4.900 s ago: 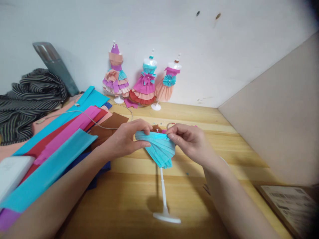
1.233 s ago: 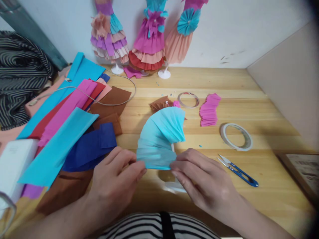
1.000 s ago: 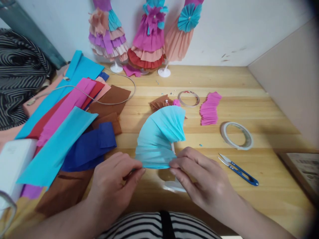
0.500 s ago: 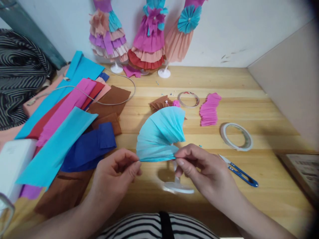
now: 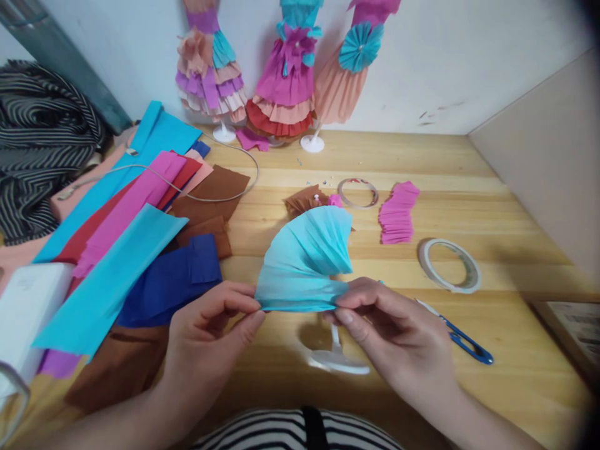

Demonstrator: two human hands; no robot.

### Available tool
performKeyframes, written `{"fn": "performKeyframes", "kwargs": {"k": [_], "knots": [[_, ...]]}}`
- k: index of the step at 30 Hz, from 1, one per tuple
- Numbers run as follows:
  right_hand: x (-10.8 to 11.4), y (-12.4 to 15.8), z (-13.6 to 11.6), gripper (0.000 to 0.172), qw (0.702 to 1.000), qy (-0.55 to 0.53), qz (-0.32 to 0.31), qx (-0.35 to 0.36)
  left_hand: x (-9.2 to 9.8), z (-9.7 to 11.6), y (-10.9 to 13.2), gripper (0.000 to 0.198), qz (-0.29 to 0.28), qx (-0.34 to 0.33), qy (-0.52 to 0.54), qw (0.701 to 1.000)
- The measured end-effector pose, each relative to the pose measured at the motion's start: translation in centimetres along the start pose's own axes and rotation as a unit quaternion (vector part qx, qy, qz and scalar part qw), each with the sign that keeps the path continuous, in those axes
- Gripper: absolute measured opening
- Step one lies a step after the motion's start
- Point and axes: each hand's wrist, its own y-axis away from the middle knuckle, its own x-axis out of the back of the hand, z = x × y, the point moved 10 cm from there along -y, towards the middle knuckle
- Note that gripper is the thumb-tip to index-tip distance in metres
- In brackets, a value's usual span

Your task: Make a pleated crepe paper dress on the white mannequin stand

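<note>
A pleated sheet of light blue crepe paper (image 5: 300, 256) fans out above the table, held along its lower edge. My left hand (image 5: 215, 334) pinches the left end of that edge between thumb and fingertips. At the other end, my right hand (image 5: 398, 334) grips the paper the same way. Between them the lowest strip lies folded and fairly straight, while the upper pleats curve to the right. Below the paper stands a small white stand (image 5: 340, 360), its upper part hidden by the sheet and my right hand.
Stacked coloured crepe paper (image 5: 112, 275) and a white box-like device (image 5: 35, 300) lie left. Thread snips (image 5: 462, 337), a tape roll (image 5: 450, 265), a thinner ring (image 5: 358, 193) and gathered pink paper (image 5: 398, 212) lie right. Several paper dresses on stands (image 5: 285, 81) line the wall.
The lower edge has been folded into a straighter strip, and my right hand has shifted slightly right along it. The whole view has shifted slightly.
</note>
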Motion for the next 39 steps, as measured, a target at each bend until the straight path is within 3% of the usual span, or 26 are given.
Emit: {"fn": "performKeyframes", "kwargs": {"k": [6,16,22,27,39], "knots": [[0.4,0.1,-1.6,0.017,0.994,0.067,0.011,0.085,0.1,1.6,0.3,0.013,-0.001,-0.087,-0.061,0.994],[0.3,0.0,-2.2,0.022,0.989,0.092,-0.006,0.113,0.2,2.4,0.1,0.012,0.002,-0.144,-0.111,0.983],[0.4,0.4,-2.2,0.034,0.98,0.142,0.008,0.137,-0.5,3.3,0.5,0.016,-0.034,-0.207,-0.128,0.969],[0.4,0.3,-2.2,0.026,0.976,0.17,0.013,0.134,-0.9,4.7,0.6,0.021,-0.039,-0.273,-0.172,0.946],[-0.6,-0.2,-2.3,0.015,0.973,0.177,-0.033,0.142,-1.0,4.3,0.0,0.012,-0.045,-0.253,-0.196,0.946]]}}
